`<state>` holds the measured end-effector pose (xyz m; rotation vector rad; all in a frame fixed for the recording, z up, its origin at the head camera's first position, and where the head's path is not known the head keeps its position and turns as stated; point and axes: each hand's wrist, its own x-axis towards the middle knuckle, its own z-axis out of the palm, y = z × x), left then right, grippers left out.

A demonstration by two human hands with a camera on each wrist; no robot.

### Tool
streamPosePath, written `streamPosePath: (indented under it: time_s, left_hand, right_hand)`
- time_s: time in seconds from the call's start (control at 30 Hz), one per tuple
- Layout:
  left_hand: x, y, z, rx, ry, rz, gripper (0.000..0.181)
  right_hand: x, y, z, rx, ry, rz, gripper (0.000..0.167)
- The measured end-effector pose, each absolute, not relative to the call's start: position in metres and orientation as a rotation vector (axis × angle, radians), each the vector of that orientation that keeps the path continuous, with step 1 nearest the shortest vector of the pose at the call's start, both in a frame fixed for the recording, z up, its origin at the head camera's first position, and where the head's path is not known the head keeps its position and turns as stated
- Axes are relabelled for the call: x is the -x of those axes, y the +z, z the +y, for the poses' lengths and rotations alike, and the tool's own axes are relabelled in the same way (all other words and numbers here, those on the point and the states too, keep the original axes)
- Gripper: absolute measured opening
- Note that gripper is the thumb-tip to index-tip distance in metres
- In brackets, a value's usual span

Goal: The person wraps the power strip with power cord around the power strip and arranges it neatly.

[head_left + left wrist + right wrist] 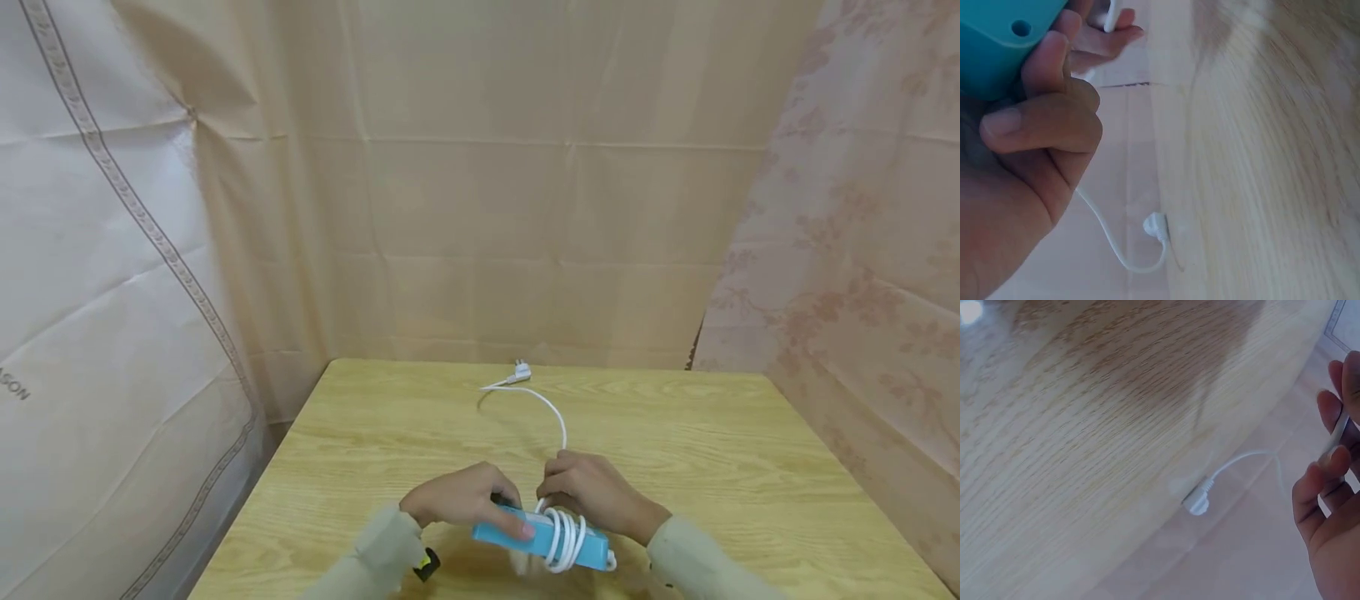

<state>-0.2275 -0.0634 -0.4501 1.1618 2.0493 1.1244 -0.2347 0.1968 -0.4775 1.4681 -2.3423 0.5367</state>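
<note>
Two grips: our left hand (pixel 468 498) holds the strip (pixel 538 546) by its bare end, probably stiff, light; our right hand (pixel 596 493) pinches likely supple cord (pixel 567 543).

A beige cloth (pixel 525 200) is hanging behind the surface (pixel 360 433), its fold lines running across and down. On the left, a paler sheet (pixel 82 267) is draping in creases — a patterned band (pixel 142 215) is curving down it, with dark lettering (pixel 13 385) showing. On the right, a pinkish sheet (pixel 862 250) is carrying a reddish floral print. The surface is showing wood grain — and, in the right wrist view, a bright spot of light (pixel 970 311) is gleaming.
</note>
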Motion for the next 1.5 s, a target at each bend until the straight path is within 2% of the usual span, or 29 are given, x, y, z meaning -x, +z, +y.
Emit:
streamPosePath:
  time_s: [0.27, 0.53, 0.97, 1.5]
  left_hand:
    - [0.227, -0.454, -0.065, -1.085, 1.092, 2.168, 0.035]
    - [0.22, -0.456, -0.06, -0.903, 1.009, 2.356, 0.055]
    - [0.214, -0.455, -0.057, -0.806, 0.956, 2.504, 0.051]
    - [0.208, -0.449, -0.056, -0.773, 0.909, 2.638, 0.056]
  right_hand:
    - [0.235, -0.477, 0.196, -1.398, 0.38, -2.322, 0.006]
    - [0.231, -0.476, 0.192, -1.333, 0.326, -2.352, 0.006]
    - [0.228, -0.475, 0.187, -1.277, 0.3, -2.374, 0.007]
    - [0.224, -0.47, 0.18, -1.185, 0.254, -2.475, 0.007]
